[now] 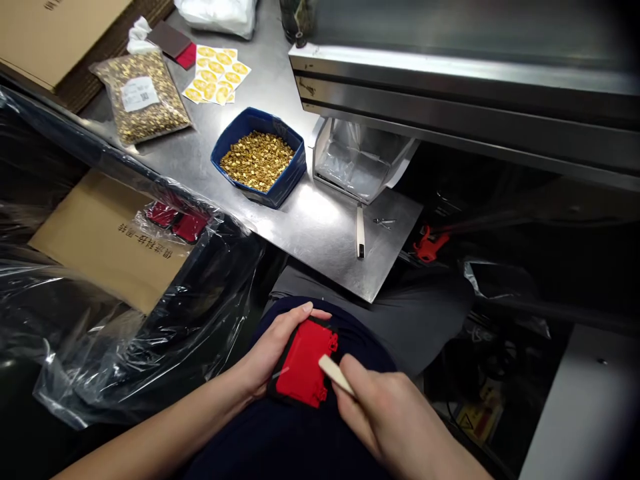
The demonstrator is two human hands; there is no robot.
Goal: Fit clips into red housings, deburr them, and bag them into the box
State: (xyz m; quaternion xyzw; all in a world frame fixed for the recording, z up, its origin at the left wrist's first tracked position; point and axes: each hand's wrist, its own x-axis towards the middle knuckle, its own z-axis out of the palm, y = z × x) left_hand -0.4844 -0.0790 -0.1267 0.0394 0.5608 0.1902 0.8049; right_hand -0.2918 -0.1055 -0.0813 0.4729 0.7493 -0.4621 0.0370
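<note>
My left hand (273, 350) is closed around the edge of a flat red plastic part (303, 363) with a black rim, held low over my lap. Small red moulded details stick out along the part's right side. In my right hand (385, 400) is a cream-coloured flat tool (336, 375), gripped between thumb and fingers. Its visible end points at the part's right edge; whether it touches cannot be made out, and the rest is hidden in the hand.
A blue bin (295, 175) of small gold-coloured metal pieces stands on the metal table (320, 233). Nearby are a bagged batch of pieces (150, 110), orange stickers (215, 75), a clear-lined tray (355, 167) and a cream-handled tool (360, 230). More red parts (187, 223) lie in plastic at left.
</note>
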